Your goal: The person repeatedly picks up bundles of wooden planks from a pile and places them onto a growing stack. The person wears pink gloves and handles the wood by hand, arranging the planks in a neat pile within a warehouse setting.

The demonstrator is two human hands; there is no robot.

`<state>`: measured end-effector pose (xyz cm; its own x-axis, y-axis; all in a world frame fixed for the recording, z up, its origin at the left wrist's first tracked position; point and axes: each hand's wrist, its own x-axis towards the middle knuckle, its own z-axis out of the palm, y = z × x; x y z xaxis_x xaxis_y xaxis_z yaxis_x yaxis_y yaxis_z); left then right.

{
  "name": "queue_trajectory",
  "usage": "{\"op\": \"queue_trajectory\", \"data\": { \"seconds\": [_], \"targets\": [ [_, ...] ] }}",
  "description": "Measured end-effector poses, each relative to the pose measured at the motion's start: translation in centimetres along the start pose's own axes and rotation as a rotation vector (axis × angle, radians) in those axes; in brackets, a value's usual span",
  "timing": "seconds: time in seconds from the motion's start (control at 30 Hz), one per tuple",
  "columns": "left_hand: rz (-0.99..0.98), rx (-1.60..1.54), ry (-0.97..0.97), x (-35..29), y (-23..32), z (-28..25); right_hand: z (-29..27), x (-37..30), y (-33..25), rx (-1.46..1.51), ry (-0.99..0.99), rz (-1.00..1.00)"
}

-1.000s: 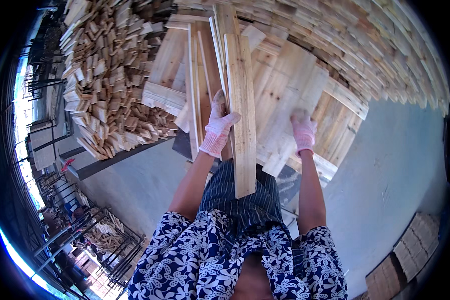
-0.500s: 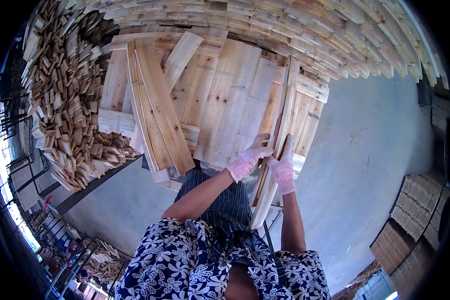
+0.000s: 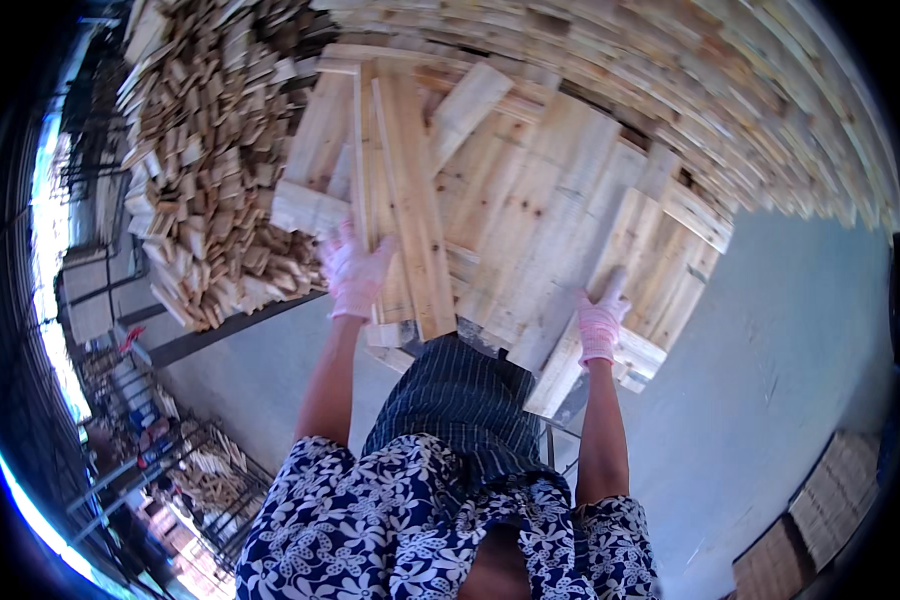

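Note:
My left hand (image 3: 355, 268), in a pale pink knit glove, is at the left edge of a few long narrow planks (image 3: 402, 200) lying side by side. Its fingers are spread and touch the outer plank. My right hand (image 3: 600, 325), gloved the same way, rests on a long pale plank (image 3: 567, 360) at the right, thumb and forefinger stretched apart along it. These planks lie across a broad surface of joined boards (image 3: 525, 205). A shorter board (image 3: 470, 112) lies slanted beside the left planks. The undersides of both hands are hidden.
A large heap of loose wood pieces (image 3: 210, 200) rises at the left. Stacked boards (image 3: 670, 80) line the far side. Grey floor (image 3: 770, 330) stretches to the right, with flat brown stacks (image 3: 835, 485) at the lower right. Metal frames stand at the lower left.
My left hand has left the right-hand plank and moved across to the left planks, its fingers spreading. My right hand stays at the right-hand plank. The whole view has turned and shifted.

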<state>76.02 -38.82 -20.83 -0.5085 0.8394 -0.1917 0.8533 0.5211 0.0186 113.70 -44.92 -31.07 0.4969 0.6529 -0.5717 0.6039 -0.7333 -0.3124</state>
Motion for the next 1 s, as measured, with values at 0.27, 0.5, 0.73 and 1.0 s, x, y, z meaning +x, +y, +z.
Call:
{"op": "queue_trajectory", "data": {
  "seconds": [0.27,0.5,0.73,1.0],
  "targets": [
    [-0.111,-0.285,-0.386,2.0,-1.4,0.3,-3.5,-2.2,-10.1,0.067,0.003,-0.324],
    [-0.052,-0.271,-0.435,4.3,-2.4,0.8,8.3,-8.9,-30.6,0.125,-0.29,-0.474],
    [-0.145,-0.549,-0.583,5.8,-3.1,2.1,7.0,-7.5,-24.9,0.112,-0.252,-0.553],
    [-0.28,-0.953,-0.252,0.9,4.3,6.1,-5.7,-2.6,-3.1,0.23,0.114,-0.115]
  ]
}}
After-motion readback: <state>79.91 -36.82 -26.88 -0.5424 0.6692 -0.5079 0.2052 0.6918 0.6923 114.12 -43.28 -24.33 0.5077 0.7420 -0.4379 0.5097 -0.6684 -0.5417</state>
